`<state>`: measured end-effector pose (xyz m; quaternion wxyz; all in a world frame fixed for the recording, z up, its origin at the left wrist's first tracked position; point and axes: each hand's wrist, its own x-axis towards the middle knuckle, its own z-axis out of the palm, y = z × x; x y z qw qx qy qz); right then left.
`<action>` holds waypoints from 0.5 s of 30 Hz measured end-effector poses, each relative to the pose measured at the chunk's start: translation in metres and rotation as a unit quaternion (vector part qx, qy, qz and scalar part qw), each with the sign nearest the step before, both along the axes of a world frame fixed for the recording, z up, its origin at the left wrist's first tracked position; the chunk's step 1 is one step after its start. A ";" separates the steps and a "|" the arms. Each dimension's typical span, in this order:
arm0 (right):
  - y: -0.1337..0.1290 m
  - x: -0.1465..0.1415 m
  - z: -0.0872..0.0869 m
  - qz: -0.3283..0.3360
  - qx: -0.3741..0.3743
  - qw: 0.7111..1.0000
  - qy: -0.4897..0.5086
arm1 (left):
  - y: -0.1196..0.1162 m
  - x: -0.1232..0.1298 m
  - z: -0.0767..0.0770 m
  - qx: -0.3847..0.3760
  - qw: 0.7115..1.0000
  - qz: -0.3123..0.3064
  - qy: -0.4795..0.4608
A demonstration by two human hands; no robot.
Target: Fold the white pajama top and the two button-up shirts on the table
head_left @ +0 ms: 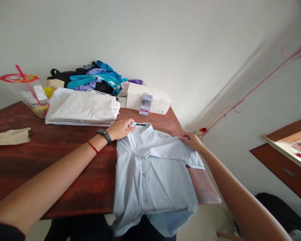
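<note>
A light blue button-up shirt [163, 180] lies front up on the dark wooden table [90, 187], its lower hem hanging over the near edge. One sleeve is laid across the chest and reaches out to the right. At the collar's left side, my left hand [121, 129] pinches the fabric between thumb and fingers. On the right, my right hand [192, 141] grips the upper edge of the sleeve, a little above its cuff. A dark label shows inside the collar. The other sleeve is out of sight.
Behind the shirt stand folded white striped clothes [84, 107] and a white box [150, 98]. A plastic cup [31, 95] with a red straw is at the left, near a crumpled paper [11, 139]. Clothes are heaped [97, 78] against the wall. A pink coat rack [261, 82] rises at right.
</note>
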<state>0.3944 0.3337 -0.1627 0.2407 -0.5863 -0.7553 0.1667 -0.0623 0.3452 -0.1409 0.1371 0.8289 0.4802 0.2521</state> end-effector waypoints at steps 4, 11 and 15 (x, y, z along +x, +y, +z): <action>0.002 -0.002 -0.001 0.000 0.004 1.000 -0.010 | 0.008 0.021 0.011 -0.032 0.991 -0.032 0.127; 0.002 0.014 0.011 -0.007 -0.015 0.999 -0.048 | 0.024 0.021 -0.008 -0.023 0.986 -0.049 0.159; -0.007 0.032 0.010 0.002 -0.114 0.992 -0.050 | 0.024 0.011 -0.016 0.004 0.988 -0.051 0.145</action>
